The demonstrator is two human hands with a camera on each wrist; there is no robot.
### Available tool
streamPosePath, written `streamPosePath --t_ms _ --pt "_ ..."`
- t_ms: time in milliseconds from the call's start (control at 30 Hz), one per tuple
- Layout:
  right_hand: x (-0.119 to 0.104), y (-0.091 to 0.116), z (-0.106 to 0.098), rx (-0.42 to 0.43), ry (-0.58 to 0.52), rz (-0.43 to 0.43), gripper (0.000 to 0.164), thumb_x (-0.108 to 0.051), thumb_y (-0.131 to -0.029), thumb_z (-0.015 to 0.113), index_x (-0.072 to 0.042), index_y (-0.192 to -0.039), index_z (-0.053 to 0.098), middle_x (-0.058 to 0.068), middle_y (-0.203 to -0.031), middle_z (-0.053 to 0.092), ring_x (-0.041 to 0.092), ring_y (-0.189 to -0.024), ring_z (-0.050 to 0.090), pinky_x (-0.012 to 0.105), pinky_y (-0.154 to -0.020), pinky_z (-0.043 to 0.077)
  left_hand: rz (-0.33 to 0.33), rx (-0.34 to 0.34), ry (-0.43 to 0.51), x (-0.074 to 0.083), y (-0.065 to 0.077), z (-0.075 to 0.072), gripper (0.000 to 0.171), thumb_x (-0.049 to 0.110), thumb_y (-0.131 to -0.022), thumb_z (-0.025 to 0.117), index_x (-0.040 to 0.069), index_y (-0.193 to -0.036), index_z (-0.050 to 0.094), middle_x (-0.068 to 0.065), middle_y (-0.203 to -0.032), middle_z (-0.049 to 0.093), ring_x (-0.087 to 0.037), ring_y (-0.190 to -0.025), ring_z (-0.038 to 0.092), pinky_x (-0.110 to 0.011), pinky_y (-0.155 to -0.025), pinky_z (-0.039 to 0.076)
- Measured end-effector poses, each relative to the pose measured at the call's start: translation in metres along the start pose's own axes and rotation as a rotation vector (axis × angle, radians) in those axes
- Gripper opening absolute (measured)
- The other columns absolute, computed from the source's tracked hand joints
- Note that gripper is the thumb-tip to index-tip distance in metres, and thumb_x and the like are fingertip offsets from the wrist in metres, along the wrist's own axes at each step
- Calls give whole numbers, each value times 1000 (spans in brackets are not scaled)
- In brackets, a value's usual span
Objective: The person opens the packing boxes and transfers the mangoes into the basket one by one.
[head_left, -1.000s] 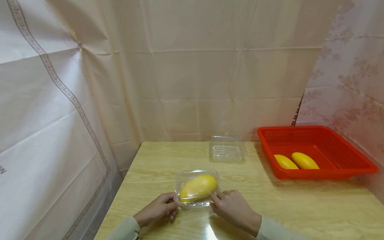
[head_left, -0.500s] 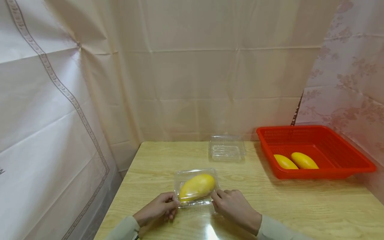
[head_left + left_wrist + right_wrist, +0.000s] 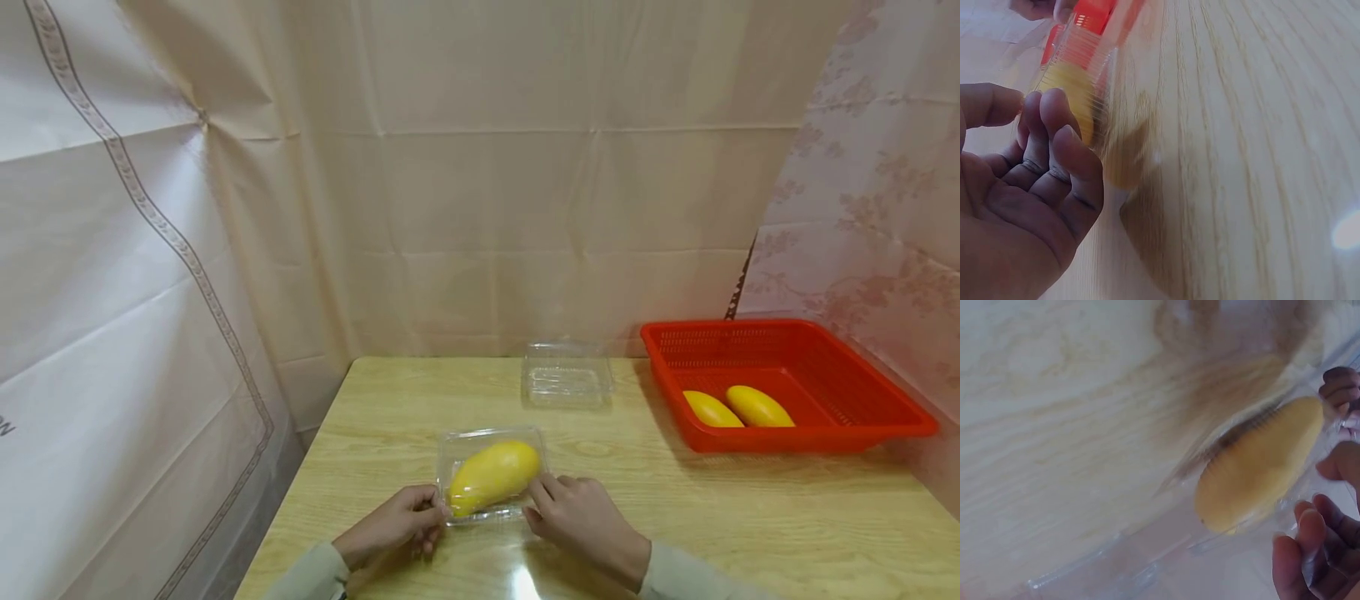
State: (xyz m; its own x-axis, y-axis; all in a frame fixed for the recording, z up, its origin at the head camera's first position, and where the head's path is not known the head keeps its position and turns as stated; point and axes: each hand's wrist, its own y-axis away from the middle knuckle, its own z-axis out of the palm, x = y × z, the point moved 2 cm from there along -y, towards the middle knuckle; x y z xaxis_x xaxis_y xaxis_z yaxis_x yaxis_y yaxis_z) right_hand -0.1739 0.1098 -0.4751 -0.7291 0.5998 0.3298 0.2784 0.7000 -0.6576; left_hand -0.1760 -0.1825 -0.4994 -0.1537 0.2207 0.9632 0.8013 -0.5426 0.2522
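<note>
A single yellow mango (image 3: 495,473) lies slantwise inside a clear plastic clamshell box (image 3: 491,432) at the front of the table. My left hand (image 3: 393,523) pinches the box's near left corner between thumb and fingers; the other fingers curl below, as the left wrist view shows. At the near right corner is my right hand (image 3: 588,525), fingertips at the box's edge. In the right wrist view its thumb (image 3: 1338,464) stands apart from the bent fingers (image 3: 1310,531), with the mango (image 3: 1260,465) just beyond. The clear lid's outline is faint.
A second clear plastic box (image 3: 567,379) stands at the table's back edge. To the right, a red plastic basket (image 3: 825,437) holds two yellow mangoes (image 3: 759,407). Cloth sheets (image 3: 480,192) hang behind and along both sides of the wooden table (image 3: 382,417).
My right thumb has moved off the box's front edge, and glare over the mango has shifted with the lid. My left hand keeps its place at the corner.
</note>
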Motion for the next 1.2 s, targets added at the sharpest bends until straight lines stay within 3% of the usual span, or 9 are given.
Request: streamPosePath --t_ms 100,200,433,667,767,933,1067,1200 --pt "-3 0 4 23 12 -10 33 -21 -103 38 -10 -76 54 -3 -68 48 9 -45 40 21 -35 26 -10 -2 -2 0 0 1 19 18 -105 60 4 -92 57 -4 -74 60 -14 -64 57 -25 -54 46" --pt "-5 -1 5 36 8 -5 40 -19 -104 28 -12 -73 52 -3 -65 47 8 -44 39 21 -35 24 -21 0 -7 0 -1 2 20 18 -104 61 5 -90 56 -4 -73 59 -13 -63 57 -25 -54 46" --pt "-5 -6 4 68 -71 38 36 -14 -99 27 -13 -70 48 -5 -65 42 1 -48 31 15 -37 17 -19 10 -7 0 -3 3 23 20 -104 62 8 -86 55 -2 -72 59 -12 -61 57 -24 -54 46" --pt "-6 -11 2 45 -115 62 37 -13 -99 24 -12 -70 47 -5 -65 41 0 -49 33 15 -36 24 -18 24 -5 1 -4 3 22 18 -104 61 7 -86 55 -2 -71 58 -12 -61 56 -23 -54 46" --pt "-5 -12 2 38 -155 81 30 -11 -95 29 -11 -70 47 -6 -65 40 -1 -50 31 13 -38 25 -23 35 -5 2 -4 3 22 18 -104 62 7 -86 56 -2 -71 58 -12 -61 56 -23 -55 47" --pt "0 -18 -3 65 -246 112 12 -4 -81 56 -10 -73 50 -7 -66 41 -2 -53 30 10 -41 28 -19 50 -8 3 -2 3 23 18 -103 64 6 -86 54 -3 -71 59 -13 -61 57 -24 -55 47" --pt "9 -29 -10 100 -264 140 19 -1 -71 71 -9 -77 55 -6 -69 47 -2 -54 33 11 -43 32 -17 54 -17 3 -1 2 22 17 -103 63 5 -87 54 -4 -71 59 -13 -61 57 -24 -55 48" --pt "16 -32 -14 93 -241 156 16 -2 -72 72 -9 -79 59 -4 -72 54 0 -53 39 11 -43 33 -29 47 -15 3 -3 2 20 16 -104 62 5 -88 55 -4 -72 59 -13 -61 57 -24 -55 48"
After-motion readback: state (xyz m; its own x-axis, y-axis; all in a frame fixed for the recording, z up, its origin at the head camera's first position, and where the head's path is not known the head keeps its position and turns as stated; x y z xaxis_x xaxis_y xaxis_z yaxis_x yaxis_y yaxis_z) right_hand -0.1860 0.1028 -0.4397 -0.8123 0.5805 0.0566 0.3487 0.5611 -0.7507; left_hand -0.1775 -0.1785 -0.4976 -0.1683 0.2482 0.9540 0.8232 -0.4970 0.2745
